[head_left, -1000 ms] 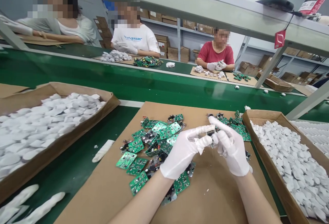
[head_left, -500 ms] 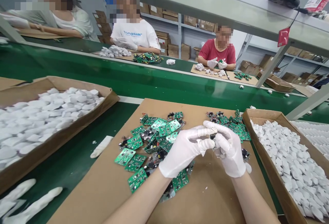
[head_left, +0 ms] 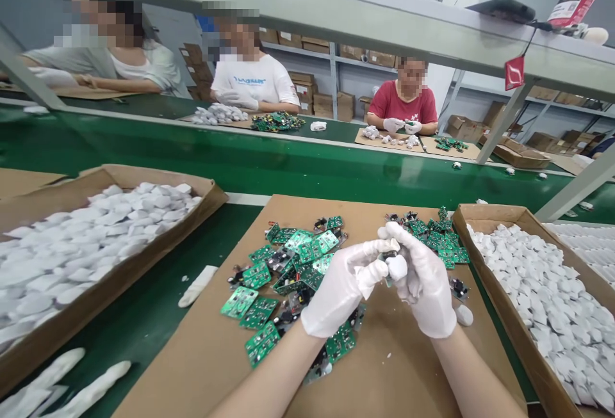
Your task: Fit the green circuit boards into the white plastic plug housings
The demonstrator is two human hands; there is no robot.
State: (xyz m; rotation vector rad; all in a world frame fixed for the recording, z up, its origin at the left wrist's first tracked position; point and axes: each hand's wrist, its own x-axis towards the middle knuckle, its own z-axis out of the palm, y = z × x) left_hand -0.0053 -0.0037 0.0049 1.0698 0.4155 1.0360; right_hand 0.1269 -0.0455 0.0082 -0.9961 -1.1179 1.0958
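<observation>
Both my hands wear white gloves and meet above a cardboard sheet [head_left: 384, 373]. My left hand [head_left: 343, 287] and my right hand [head_left: 423, 280] are closed together on a small white plastic shell [head_left: 396, 267] with a dark circuit part tucked against it. A heap of green circuit boards [head_left: 288, 271] lies just left of my hands. A smaller cluster of boards [head_left: 439, 239] sits behind my right hand. One white shell [head_left: 464, 314] lies on the cardboard by my right wrist.
Cardboard trays of white shells stand at left [head_left: 158, 239] and right [head_left: 504, 290]. A green conveyor belt [head_left: 288, 162] runs behind. Across it, three people in gloves work at their own piles. White pieces [head_left: 86, 392] lie on the green mat at lower left.
My hands have pressed closer together and a white shell now shows between my fingers. The view has shifted slightly.
</observation>
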